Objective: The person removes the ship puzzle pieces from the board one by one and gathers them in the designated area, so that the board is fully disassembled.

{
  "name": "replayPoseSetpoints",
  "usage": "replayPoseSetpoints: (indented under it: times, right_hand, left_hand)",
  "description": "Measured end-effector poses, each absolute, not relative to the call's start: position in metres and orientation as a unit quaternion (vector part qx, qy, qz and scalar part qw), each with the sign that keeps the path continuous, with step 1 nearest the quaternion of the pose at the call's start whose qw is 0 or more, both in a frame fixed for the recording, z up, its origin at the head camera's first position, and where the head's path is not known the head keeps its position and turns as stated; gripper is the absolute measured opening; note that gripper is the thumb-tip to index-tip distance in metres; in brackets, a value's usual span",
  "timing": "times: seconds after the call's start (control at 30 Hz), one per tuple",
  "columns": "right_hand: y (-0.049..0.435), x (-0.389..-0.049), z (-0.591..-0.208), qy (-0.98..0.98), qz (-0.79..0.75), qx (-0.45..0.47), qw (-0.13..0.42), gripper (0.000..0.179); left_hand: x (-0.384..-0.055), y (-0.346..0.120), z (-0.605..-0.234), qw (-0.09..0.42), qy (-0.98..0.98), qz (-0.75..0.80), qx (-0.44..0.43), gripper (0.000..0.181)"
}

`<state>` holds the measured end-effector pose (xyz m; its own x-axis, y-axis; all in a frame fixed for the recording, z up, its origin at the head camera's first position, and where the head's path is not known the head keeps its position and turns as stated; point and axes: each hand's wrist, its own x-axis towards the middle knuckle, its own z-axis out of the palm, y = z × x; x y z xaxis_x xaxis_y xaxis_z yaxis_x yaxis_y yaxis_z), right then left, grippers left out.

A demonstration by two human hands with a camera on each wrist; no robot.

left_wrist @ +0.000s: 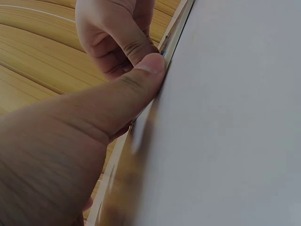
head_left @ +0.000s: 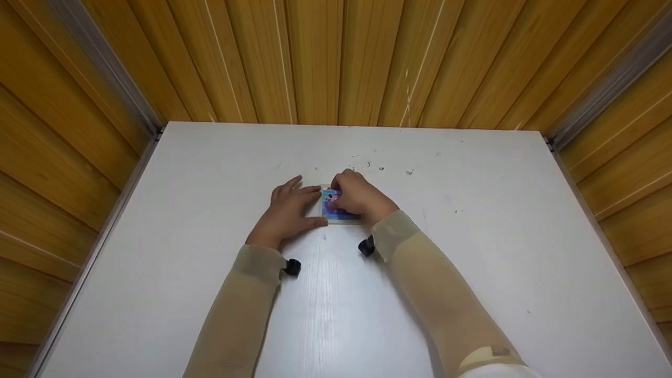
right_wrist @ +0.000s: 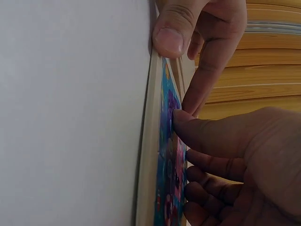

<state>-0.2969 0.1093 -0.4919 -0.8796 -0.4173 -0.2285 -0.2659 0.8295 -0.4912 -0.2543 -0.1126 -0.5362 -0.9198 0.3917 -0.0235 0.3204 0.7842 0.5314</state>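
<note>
A small jigsaw puzzle point(head_left: 338, 216) with a bright blue, purple and pink picture lies flat on the white table in a pale wooden frame point(right_wrist: 148, 169). My left hand point(head_left: 289, 212) spans its left side with fingers and thumb spread. The left thumb point(right_wrist: 168, 41) presses on the near left corner of the frame. Over the puzzle, my right hand point(head_left: 361, 197) has its fingers curled, and the thumb and fingertips pinch at a piece on the picture point(right_wrist: 165, 155). That piece is mostly hidden by the fingers. In the left wrist view the puzzle shows only edge-on.
The white table point(head_left: 499, 236) surrounds the puzzle, with small dark marks point(head_left: 381, 168) on its far part. Yellow wood-grain panels point(head_left: 315, 63) stand behind and at both sides. A small black wrist camera point(head_left: 292, 267) sticks out from the left cuff, another from the right.
</note>
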Motion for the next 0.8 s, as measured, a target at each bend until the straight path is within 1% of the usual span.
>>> replayPoseSetpoints:
  times: [0.8]
  right_hand:
    - [0.1122, -0.2997, -0.4982, 0.934, -0.264, -0.169, 0.173, 0.049]
  left_hand:
    - [-0.2541, -0.1125, -0.5359, 0.063, 0.941, 0.277, 0.184, 0.081]
